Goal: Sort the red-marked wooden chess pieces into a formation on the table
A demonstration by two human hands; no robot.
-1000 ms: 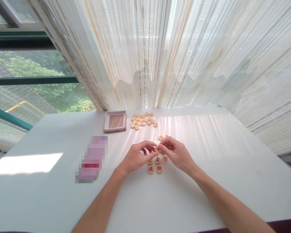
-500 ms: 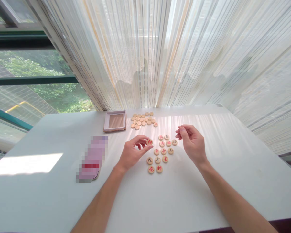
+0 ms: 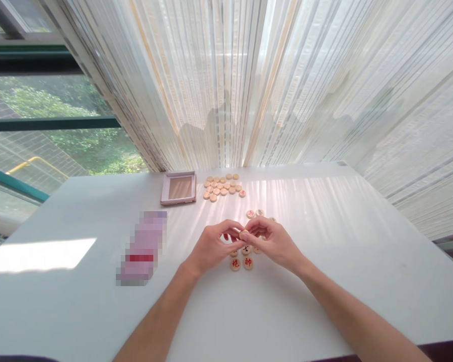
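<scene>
A round wooden Chinese chess piece (image 3: pixel 243 234) is pinched between the fingertips of both my hands. My left hand (image 3: pixel 213 247) closes on it from the left and my right hand (image 3: pixel 275 242) from the right. Below them lie a red-marked piece (image 3: pixel 235 264) and another red one (image 3: pixel 248 263), with a black-marked piece (image 3: pixel 246 249) partly covered by the fingers. Beyond the hands a red piece (image 3: pixel 250 214) and a black piece (image 3: pixel 260 213) show face up. Other pieces between are mostly hidden under my right hand.
Several pale pieces (image 3: pixel 223 186) lie in a group at the back of the white table (image 3: pixel 305 311), with one red-marked piece (image 3: pixel 242 193) at its right. Left of the group sits a shallow open box (image 3: pixel 166 188). A blurred-out purple object (image 3: pixel 145 246) lies on the left. Curtains (image 3: pixel 230 85) hang behind.
My right hand has moved left and come to the piece in my left hand. My left hand has shifted slightly right and nearer to me. The piece's red face is now turned out of sight.
</scene>
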